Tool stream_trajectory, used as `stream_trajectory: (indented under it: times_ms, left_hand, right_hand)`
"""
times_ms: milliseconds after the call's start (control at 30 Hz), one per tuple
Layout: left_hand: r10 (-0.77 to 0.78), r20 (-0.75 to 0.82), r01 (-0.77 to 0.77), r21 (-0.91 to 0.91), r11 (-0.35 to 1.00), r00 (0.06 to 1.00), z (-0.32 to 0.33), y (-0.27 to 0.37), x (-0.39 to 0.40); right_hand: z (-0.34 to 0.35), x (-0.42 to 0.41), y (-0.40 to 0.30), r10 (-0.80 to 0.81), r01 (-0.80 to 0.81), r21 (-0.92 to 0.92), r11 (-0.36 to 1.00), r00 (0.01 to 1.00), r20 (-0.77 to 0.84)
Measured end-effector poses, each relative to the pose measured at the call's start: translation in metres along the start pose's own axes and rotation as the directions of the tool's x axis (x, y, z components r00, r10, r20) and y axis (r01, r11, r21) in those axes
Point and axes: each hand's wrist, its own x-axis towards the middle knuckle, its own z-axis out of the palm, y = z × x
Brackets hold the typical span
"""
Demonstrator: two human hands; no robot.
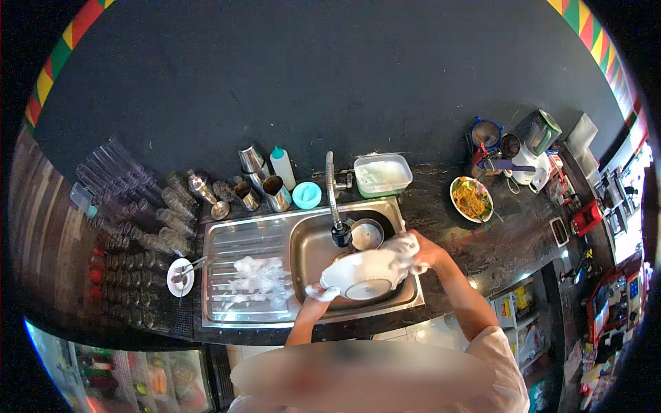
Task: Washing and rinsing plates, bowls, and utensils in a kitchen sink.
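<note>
A white oval dish (356, 273) is held tilted over the stainless steel sink (310, 237), its underside towards me. My left hand (317, 302) grips the near left end, with suds on the fingers. At the dish's right end is my right hand (423, 250), thick with white foam; whether a sponge lies under that foam cannot be told. Behind the dish, a round metal pan (367, 235) with cloudy liquid sits in the basin, partly hidden. The flexible faucet (330, 191) hangs above the basin. Foam (258, 281) lies on the ribbed drainboard (217, 258).
Metal cups (276, 193), a squeeze bottle (282, 168), a turquoise lid (307, 195) and a plastic tub (383, 175) line the back. Many glasses (170, 222) and a saucer with cutlery (180, 278) stand left. A plate of noodles (471, 200) and a blender (534, 149) are right.
</note>
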Motion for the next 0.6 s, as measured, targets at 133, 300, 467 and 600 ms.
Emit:
stream_trajectory:
  times_ms: [133, 300, 467, 600]
  left_hand:
    - [0.178, -0.240, -0.169, 0.059, 0.984, 0.954, 0.069, 0.038, 0.001]
    - [0.441, -0.026, -0.360, 0.535, 0.764, 0.897, 0.116, 0.051, 0.015]
    - [0.446, -0.078, -0.359, 0.478, 0.802, 0.892, 0.121, 0.063, 0.018]
    - [0.438, -0.036, -0.354, 0.529, 0.771, 0.898, 0.126, 0.063, 0.022]
  right_hand:
    - [0.023, 0.014, 0.030, -0.159, 0.222, 0.054, 0.974, 0.827, -0.539]
    - [0.095, 0.043, 0.094, -0.078, 0.352, 0.180, 0.918, 0.609, -0.790]
    - [0.086, 0.038, 0.073, -0.267, 0.298, -0.153, 0.942, 0.390, -0.881]
    - [0.075, 0.054, 0.112, 0.195, 0.019, 0.256, 0.966, 0.596, -0.779]
